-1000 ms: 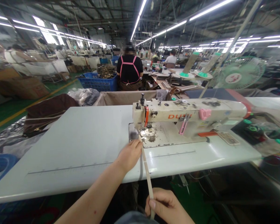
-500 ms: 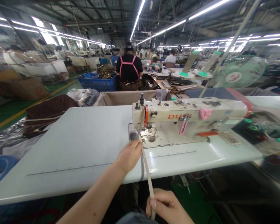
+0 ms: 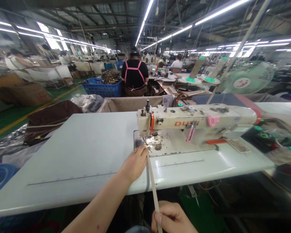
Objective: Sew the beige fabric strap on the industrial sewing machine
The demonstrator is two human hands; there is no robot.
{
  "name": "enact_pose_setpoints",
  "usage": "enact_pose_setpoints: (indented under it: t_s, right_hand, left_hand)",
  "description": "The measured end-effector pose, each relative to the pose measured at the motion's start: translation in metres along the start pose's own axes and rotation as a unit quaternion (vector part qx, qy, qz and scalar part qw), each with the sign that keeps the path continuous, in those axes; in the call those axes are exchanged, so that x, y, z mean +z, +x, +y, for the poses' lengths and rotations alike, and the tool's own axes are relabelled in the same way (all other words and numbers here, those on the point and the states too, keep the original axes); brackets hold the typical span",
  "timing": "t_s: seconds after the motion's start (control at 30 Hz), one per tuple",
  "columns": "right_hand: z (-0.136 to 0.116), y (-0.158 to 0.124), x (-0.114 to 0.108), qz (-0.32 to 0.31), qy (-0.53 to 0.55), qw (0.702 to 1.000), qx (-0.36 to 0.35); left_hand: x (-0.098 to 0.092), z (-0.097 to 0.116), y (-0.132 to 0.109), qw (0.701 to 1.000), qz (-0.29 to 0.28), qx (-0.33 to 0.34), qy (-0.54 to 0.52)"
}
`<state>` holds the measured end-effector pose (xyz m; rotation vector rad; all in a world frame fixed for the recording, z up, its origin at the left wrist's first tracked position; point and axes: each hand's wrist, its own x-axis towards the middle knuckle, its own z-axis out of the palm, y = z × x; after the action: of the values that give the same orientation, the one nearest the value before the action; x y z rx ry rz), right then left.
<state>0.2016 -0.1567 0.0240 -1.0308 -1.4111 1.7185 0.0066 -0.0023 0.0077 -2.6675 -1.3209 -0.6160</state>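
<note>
A narrow beige strap [image 3: 152, 181] runs from the needle area of a cream sewing machine [image 3: 196, 124] down toward me over the front edge of the white table [image 3: 82, 155]. My left hand [image 3: 135, 163] rests on the table just in front of the presser foot, fingers curled and pinching the strap's upper end. Below the table edge, my right hand [image 3: 172, 218] is closed around the strap's lower part, holding it taut.
A person in a black top with pink apron straps [image 3: 134, 77] sits with their back to me beyond the table. A blue crate [image 3: 102, 88] stands left of them. Thread cones [image 3: 196, 69] and a green fan [image 3: 248, 79] are behind the machine. Brown fabric [image 3: 50, 118] lies at the left.
The view has tilted slightly, so both hands sit a little lower in the picture. Their hold on the strap is the same.
</note>
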Motion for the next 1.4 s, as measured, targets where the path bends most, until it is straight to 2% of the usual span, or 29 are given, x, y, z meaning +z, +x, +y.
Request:
enact_pose_setpoints:
  t_s: [0.2, 0.37, 0.43, 0.53, 0.63, 0.87, 1.2, 1.4]
  right_hand:
    - [0.003, 0.002, -0.001, -0.001, -0.022, 1.000, -0.020]
    - [-0.001, 0.003, 0.000, 0.051, -0.061, 0.996, -0.032]
    - [0.001, 0.005, 0.002, 0.082, -0.065, 0.994, -0.019]
    - [0.006, 0.006, 0.006, 0.105, 0.029, 0.993, 0.049]
    - [0.005, 0.005, 0.010, 0.104, 0.109, 0.984, 0.096]
    - [-0.011, -0.004, 0.012, 0.102, 0.078, 0.987, 0.092]
    - [-0.011, -0.013, 0.011, 0.078, 0.060, 0.994, 0.054]
    - [-0.012, -0.016, 0.012, 0.057, 0.040, 0.997, 0.038]
  left_hand:
    - [0.002, -0.001, -0.002, 1.000, 0.009, 0.020, 0.016]
    - [0.000, 0.000, -0.001, 0.999, -0.005, 0.032, 0.020]
    - [-0.001, 0.001, -0.001, 0.999, -0.007, 0.026, 0.020]
    - [-0.001, 0.001, -0.001, 1.000, -0.004, 0.023, 0.018]
    - [-0.002, 0.000, -0.001, 1.000, -0.002, 0.020, 0.010]
    - [-0.006, -0.003, -0.002, 0.999, 0.001, 0.007, -0.044]
    - [-0.012, -0.003, -0.001, 0.997, -0.032, -0.021, -0.062]
    - [-0.013, -0.003, -0.001, 0.998, -0.038, -0.011, -0.056]
